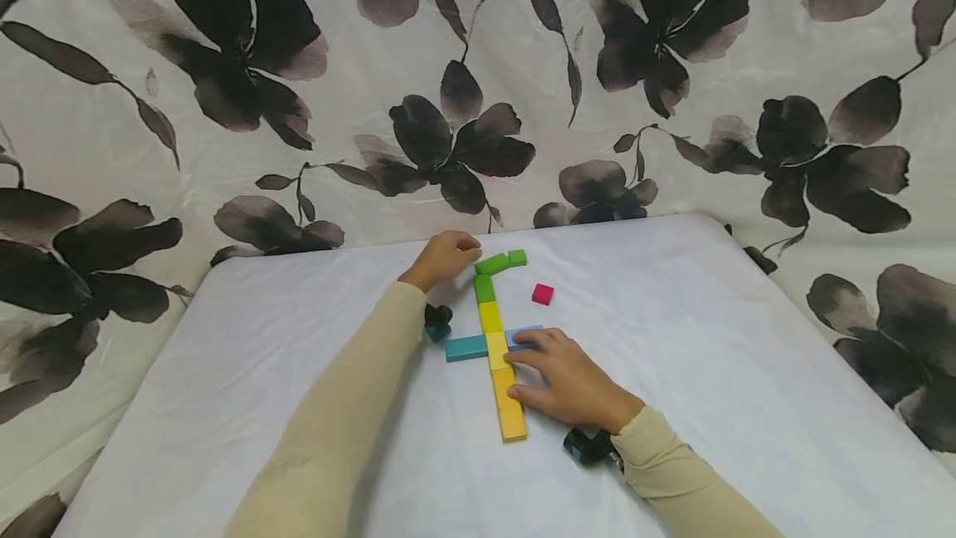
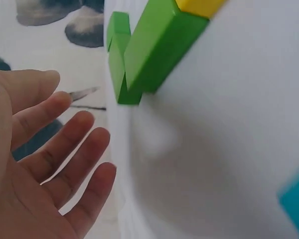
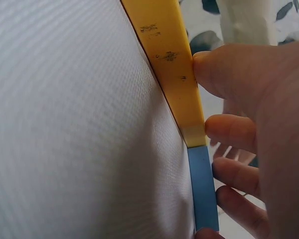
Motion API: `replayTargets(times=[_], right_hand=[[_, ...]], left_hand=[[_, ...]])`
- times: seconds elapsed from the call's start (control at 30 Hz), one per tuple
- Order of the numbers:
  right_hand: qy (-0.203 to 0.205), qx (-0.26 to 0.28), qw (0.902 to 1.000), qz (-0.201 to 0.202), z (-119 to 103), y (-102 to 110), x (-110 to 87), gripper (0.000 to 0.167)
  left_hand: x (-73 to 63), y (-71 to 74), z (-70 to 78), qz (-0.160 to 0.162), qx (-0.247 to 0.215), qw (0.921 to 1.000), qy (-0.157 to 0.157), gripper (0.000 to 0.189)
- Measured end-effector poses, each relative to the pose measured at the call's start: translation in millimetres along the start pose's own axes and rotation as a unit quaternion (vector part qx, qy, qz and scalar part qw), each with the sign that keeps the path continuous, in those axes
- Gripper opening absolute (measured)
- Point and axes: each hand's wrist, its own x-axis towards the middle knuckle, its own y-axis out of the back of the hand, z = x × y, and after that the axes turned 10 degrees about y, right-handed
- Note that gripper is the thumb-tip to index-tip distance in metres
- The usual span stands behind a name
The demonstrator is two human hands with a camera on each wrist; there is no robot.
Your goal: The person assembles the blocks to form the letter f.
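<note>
Toy blocks form a line with a crosspiece on the white cloth. At the far end, a small green block [image 1: 517, 257] and a slanted green block [image 1: 491, 264] lead to another green block [image 1: 485, 289]. Several yellow blocks [image 1: 490, 318] run on toward the near end. A teal block [image 1: 466, 348] extends left; a blue block [image 1: 529, 331] extends right, partly hidden. My left hand [image 1: 446, 257], holding nothing, hovers left of the green blocks with fingers loosely spread. My right hand [image 1: 571, 379] rests its fingertips on the yellow and blue blocks [image 3: 203, 186].
A red block [image 1: 543, 295] lies apart, right of the green blocks. The table [image 1: 672, 297] has a white cover, and a floral cloth [image 1: 463, 48] hangs behind its far edge. Dark wrist cameras [image 1: 586, 447] sit below both wrists.
</note>
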Motion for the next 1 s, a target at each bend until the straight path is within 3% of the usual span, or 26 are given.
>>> replayTargets(times=[0.23,0.43,0.7,1.0], right_hand=[[-0.002,0.012,0.9999,-0.004,-0.5,0.1,-0.6,0.046],[-0.007,0.002,1.0000,-0.005,1.7,-1.0,-0.4,0.048],[0.003,0.012,0.9999,0.010,2.1,-1.1,-0.7,0.048],[0.008,0.015,0.9998,0.011,0.3,-1.5,0.4,0.047]], left_hand=[[-28.2,14.4,-13.5,-0.007,0.000,1.0000,0.006,0.035],[-52.1,21.5,-25.4,-0.032,0.000,0.9995,0.008,0.036],[-71.1,22.3,-44.2,-0.054,0.006,0.9983,0.019,0.036],[-92.3,22.9,-57.7,-0.070,-0.003,0.9975,-0.001,0.036]])
